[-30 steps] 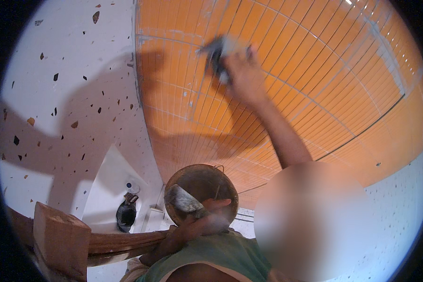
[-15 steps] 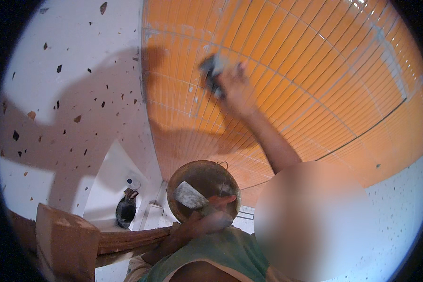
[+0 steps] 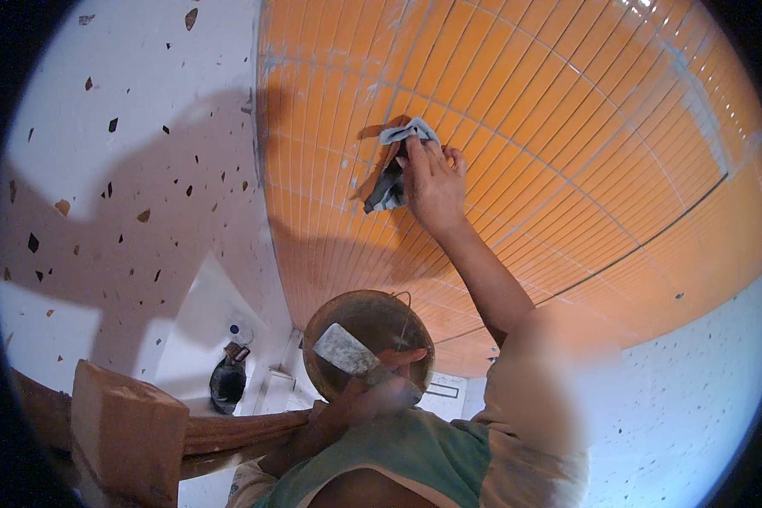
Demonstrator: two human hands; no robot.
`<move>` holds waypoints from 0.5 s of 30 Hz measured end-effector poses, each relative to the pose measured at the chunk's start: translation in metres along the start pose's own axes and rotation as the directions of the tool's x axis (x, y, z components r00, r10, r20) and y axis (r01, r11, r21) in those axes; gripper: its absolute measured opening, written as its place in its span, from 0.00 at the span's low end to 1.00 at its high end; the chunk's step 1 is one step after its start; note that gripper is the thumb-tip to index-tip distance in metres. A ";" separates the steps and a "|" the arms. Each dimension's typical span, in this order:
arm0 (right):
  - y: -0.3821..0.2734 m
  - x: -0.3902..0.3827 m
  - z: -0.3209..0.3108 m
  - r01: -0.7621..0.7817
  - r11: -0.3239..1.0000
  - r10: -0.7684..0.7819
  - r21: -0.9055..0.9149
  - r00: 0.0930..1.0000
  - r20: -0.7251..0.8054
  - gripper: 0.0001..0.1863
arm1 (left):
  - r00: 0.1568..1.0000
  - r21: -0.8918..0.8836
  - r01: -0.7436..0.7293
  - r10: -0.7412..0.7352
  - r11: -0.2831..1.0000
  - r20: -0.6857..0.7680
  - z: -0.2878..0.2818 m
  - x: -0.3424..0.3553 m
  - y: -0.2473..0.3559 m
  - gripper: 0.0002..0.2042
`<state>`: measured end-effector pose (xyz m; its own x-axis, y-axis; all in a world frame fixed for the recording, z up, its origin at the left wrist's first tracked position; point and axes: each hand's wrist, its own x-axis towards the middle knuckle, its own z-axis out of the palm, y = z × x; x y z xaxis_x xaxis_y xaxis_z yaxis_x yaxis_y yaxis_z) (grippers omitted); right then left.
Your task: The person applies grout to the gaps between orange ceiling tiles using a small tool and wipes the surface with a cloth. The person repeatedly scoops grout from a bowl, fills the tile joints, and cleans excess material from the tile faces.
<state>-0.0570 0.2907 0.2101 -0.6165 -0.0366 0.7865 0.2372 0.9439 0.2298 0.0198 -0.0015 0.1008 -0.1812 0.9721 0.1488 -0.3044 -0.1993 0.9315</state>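
Observation:
In my right hand (image 3: 436, 182) a crumpled grey and black cloth (image 3: 389, 182) is pinched, held at the orange tiled wall (image 3: 516, 110). Whitish smears and pale grout lines show on the tiles around it. My left hand (image 3: 377, 398) is closed low in front of my body, with a scraper (image 3: 345, 349) in its grip. The scraper's wide, pale-crusted blade points up and left over a round brown bucket (image 3: 311, 326). Its handle is mostly hidden by the fingers. A thin wire handle rises from the bucket's right side.
At lower left a wooden beam (image 3: 131, 423) juts up beside me, with a rail running right from it. A white speckled wall (image 3: 85, 169) stands on the left. Below it, a dark bottle-shaped object (image 3: 227, 381) is near a white corner. My shadow falls over both walls.
My right hand has moved slightly down and right on the tiles, and the blurred cloth is now sharp. My left hand and the scraper have hardly moved.

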 end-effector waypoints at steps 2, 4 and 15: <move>0.002 0.014 0.009 -0.025 0.998 0.016 -0.057 0.989 -0.149 0.20 | 0.981 0.044 -0.193 0.191 0.980 0.040 -0.003 0.005 -0.013 0.25; 0.004 0.018 0.013 -0.042 0.995 0.020 -0.088 0.970 -0.244 0.17 | 0.952 0.065 -0.303 0.298 0.951 0.071 -0.005 0.009 -0.020 0.26; 0.014 0.023 0.004 -0.250 0.966 0.258 0.061 0.938 -0.233 0.17 | 0.976 0.082 -0.214 0.209 0.973 0.061 -0.005 0.004 -0.022 0.28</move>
<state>-0.0710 0.3048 0.2289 -0.3419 0.1325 0.9303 0.3374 0.9413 -0.0101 0.0213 0.0065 0.0797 -0.1830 0.9147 0.3604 -0.1812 -0.3917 0.9021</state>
